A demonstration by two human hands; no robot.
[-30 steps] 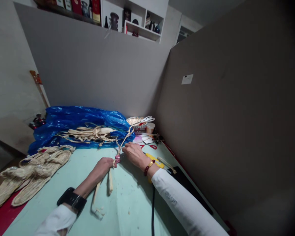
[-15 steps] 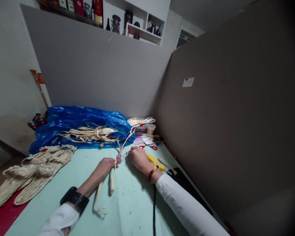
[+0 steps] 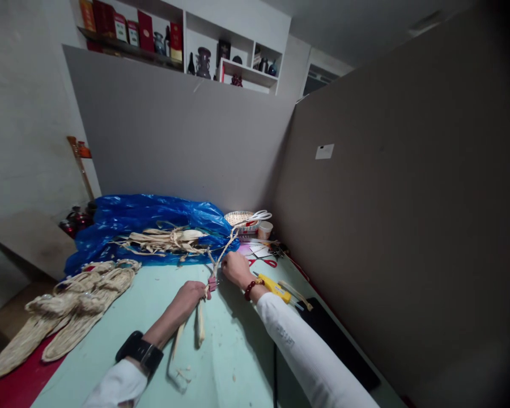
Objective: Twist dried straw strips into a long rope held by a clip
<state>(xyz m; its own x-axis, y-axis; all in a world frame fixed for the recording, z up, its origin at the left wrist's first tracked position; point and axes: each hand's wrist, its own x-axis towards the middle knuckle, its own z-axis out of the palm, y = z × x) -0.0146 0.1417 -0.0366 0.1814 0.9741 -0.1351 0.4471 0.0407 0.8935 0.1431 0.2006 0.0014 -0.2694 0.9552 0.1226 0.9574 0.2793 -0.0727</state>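
My left hand [image 3: 191,296] pinches dried husk strands [image 3: 201,326] right beside a small pink binder clip [image 3: 212,283]. Loose ends hang below its fingers onto the table. Above the clip, a twisted husk cord [image 3: 223,251] runs up toward the blue plastic bag. My right hand [image 3: 237,268] is closed just right of the clip and close to the cord; its fingertips are hidden, so what they hold cannot be made out. A yellow glue gun [image 3: 276,288] lies by my right wrist, and red-handled scissors [image 3: 268,262] lie beyond it.
A blue plastic bag [image 3: 123,215] with a pile of dried husks [image 3: 170,240] lies at the back. Woven straw slippers [image 3: 85,317] sit at the left. A basket [image 3: 234,217], a paper cup [image 3: 264,230] and a black mat [image 3: 342,340] stand or lie along the right partition [image 3: 391,215].
My right hand has moved slightly left, closer to the cord above the clip. My left hand keeps its pinch. The whole view has tilted up a little.
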